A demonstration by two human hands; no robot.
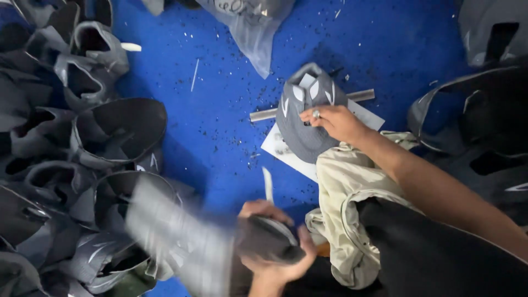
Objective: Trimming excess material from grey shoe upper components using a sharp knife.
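Blue floor (pixel 220 110) littered with scraps; left hand (pixel 272 242) grips blurred grey upper (pixel 187 242); right hand (pixel 335 122) fingers press grey upper (pixel 308 110).

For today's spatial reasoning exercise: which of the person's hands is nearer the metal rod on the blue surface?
Right. The right hand rests on the grey shoe upper lying across the metal rod; the left hand is lower down, gripping another grey piece.

A bright blue floor (pixel 220 126), evenly lit, speckled with dark scraps (pixel 242 137).
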